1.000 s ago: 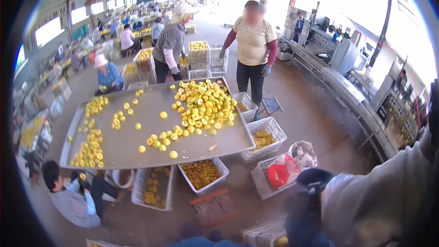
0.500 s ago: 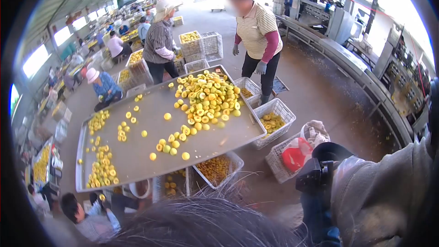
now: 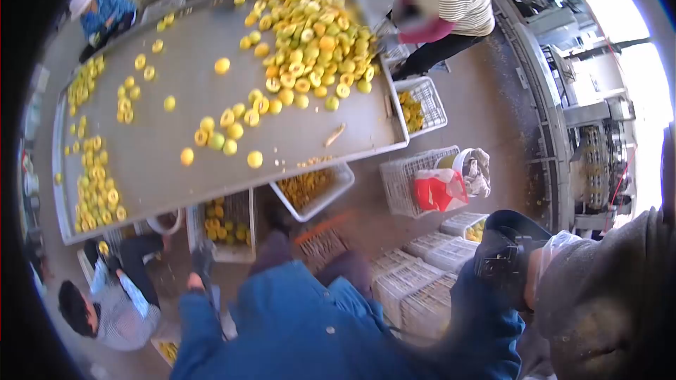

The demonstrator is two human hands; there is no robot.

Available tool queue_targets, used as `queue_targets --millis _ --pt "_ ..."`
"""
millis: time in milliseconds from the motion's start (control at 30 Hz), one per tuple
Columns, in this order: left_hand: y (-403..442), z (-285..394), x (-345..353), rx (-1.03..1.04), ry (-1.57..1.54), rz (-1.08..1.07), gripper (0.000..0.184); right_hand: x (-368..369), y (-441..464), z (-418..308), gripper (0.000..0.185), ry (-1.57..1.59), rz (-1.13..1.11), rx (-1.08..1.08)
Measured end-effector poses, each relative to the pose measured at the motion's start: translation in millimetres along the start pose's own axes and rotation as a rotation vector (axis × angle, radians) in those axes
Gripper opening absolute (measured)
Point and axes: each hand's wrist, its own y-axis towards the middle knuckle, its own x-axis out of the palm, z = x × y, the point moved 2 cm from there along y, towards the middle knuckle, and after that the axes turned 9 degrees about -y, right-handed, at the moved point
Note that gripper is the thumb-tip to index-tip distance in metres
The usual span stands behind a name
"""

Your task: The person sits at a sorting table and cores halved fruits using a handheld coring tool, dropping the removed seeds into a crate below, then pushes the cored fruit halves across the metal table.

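My left hand (image 3: 201, 262), in a dark glove, hangs low beside a white crate of yellow fruit (image 3: 224, 232); its fingers are too blurred to read. On the right, my blue sleeve (image 3: 486, 324) reaches up to a black strapped device (image 3: 501, 259). A bulky grey sleeve (image 3: 598, 295) with a clear plastic cuff is very close to the camera there, and I cannot tell whose arm it is. My right hand's fingers cannot be made out around the dark shape (image 3: 517, 224). Ahead stands a metal table (image 3: 190, 109) with a heap of halved yellow fruit (image 3: 310, 49).
A crate of fruit pieces (image 3: 310, 190) sits under the table edge. Closer to the right are a crate with a red bag (image 3: 440, 190) and stacked white crates (image 3: 415, 285). A person in stripes (image 3: 465, 0) stands beyond; another person (image 3: 113, 309) sits at lower left.
The view has tipped down, bringing my blue jacket, legs and left hand into sight. The striped person now bends toward the table with a gloved hand at its edge.
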Motion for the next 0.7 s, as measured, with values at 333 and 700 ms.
queue_targets --millis 333,700 --pt "62 -19 -39 -0.594 -1.337 0.112 0.029 71 -2 -15 0.035 0.094 -0.026 -0.048" --pt "27 12 -26 -0.986 -1.858 0.169 0.028 210 -15 -17 0.034 0.393 -0.204 -0.090"
